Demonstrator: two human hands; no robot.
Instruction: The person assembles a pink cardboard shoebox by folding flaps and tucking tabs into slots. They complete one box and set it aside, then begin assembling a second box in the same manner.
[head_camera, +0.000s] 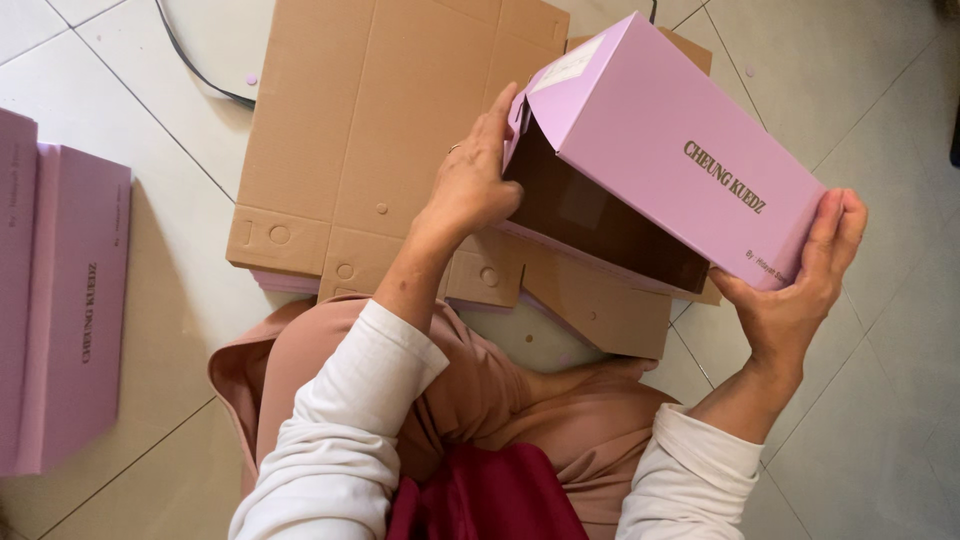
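A pink cardboard box (660, 140) with a brown inside is held tilted above my lap, its open side facing me. My left hand (475, 175) grips its left end, fingers pressed up against the folded end flap. My right hand (800, 280) holds the right end, fingers wrapped over the outer corner. Under the box lies a stack of flat, unfolded brown cardboard blanks (370, 130) with pink undersides, spread on the tiled floor (860, 400).
Folded pink boxes (70, 300) are stacked on the floor at the far left. A black cable (195, 65) curves across the tiles at the top left. My knees in peach fabric (480, 390) fill the bottom middle.
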